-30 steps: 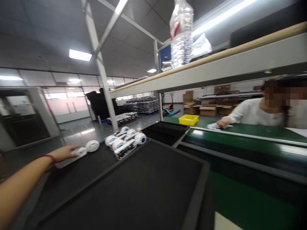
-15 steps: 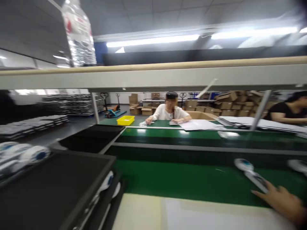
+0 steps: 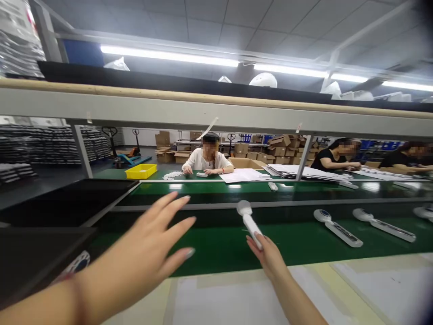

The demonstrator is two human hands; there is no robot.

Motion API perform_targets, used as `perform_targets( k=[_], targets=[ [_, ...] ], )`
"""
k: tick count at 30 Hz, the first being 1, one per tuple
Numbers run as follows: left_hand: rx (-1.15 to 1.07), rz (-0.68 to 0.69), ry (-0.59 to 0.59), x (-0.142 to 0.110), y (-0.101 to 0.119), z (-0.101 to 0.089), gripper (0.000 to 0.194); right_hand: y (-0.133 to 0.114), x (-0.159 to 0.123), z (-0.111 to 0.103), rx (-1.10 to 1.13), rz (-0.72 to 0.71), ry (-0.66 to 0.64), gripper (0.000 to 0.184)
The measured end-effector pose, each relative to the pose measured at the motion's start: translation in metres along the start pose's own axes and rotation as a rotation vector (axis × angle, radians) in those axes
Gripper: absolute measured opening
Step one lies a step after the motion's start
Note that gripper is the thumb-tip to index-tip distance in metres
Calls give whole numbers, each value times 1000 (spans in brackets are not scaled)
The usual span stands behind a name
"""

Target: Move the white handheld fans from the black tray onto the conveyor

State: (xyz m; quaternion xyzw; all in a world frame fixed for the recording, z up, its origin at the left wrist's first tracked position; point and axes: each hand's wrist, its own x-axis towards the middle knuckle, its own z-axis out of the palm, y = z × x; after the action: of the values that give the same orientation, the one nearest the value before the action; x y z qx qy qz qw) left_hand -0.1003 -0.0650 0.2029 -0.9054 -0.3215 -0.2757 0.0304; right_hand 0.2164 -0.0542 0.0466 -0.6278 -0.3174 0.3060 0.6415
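My right hand grips the lower end of a white handheld device with a round head, raised above the green conveyor belt. My left hand hovers over the belt's near edge with fingers spread and nothing in it. Two more white handheld devices lie flat on the belt to the right. A black tray sits at my lower left, with a white and blue part showing beneath its edge.
An overhead shelf crosses the view. Across a second green belt sit three people with papers. A yellow bin stands at the far left. Cardboard boxes and stacked black trays fill the background.
My view has swung right from the black trays to the belt. My right hand has picked up a white device from the belt. My left hand has come in from the left, open.
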Motion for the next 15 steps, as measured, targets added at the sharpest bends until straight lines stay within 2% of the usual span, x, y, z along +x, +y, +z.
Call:
perform_targets(
  k=[1, 2, 4, 5, 8, 11, 13, 15],
  targets=[
    [-143, -116, -17, 18, 11, 10, 46, -10, -17, 18, 83, -39, -57, 38],
    [-350, -260, 22, 36, 21, 24, 57, -20, -35, 33, 144, -76, -100, 43],
    [-938, -568, 229, 65, 38, 51, 73, -39, -68, 55, 171, -157, -117, 50],
    [-1080, -632, 245, 73, 44, 63, 74, -47, -83, 62, 121, -219, -89, 51],
    [-1383, -713, 302, 76, 60, 77, 63, -59, -120, 73, -88, -492, -10, 47],
    [-1739, -780, 422, 56, 68, 70, 53, -56, -146, 81, -178, -732, 19, 43],
    [-1954, -793, 430, 40, 69, 63, 54, -52, -157, 86, -190, -858, 26, 42],
    [-2065, -780, 419, 28, 67, 58, 58, -50, -164, 90, -173, -964, 14, 42]
  ],
)
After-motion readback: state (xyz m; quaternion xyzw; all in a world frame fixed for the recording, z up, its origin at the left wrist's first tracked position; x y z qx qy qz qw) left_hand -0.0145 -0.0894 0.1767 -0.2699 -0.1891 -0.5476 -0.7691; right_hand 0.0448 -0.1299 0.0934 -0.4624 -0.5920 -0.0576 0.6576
